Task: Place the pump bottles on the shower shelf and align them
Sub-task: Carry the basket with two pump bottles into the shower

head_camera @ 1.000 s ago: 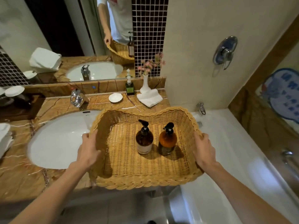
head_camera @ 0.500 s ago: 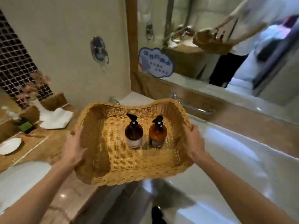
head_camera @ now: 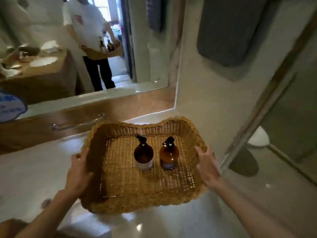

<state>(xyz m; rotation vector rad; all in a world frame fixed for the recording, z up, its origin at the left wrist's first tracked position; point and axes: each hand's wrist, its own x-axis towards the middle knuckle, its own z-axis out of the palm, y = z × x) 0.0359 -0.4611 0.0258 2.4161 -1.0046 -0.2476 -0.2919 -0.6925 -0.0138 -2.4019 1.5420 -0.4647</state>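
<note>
I hold a shallow wicker basket (head_camera: 147, 203) in the air over the white bathtub. My left hand (head_camera: 78, 174) grips its left wall and my right hand (head_camera: 206, 166) grips its right wall. Two amber pump bottles stand upright side by side on the basket floor. The darker bottle (head_camera: 143, 156) has a white label and is on the left. The lighter brown bottle (head_camera: 169, 155) stands just to its right. Both have black pump heads. No shower shelf can be made out in this blurred frame.
The white bathtub (head_camera: 25, 177) lies below and to the left, with a chrome grab bar (head_camera: 77, 125) on its brown marble surround. A wall mirror (head_camera: 68, 48) above reflects a person with the basket. A glass shower partition (head_camera: 257, 117) and a dark hanging towel (head_camera: 228, 31) stand right.
My view has swung right from the sink counter across the tub to the mirror and shower partition. The basket came along in both hands; the bottles kept their places.
</note>
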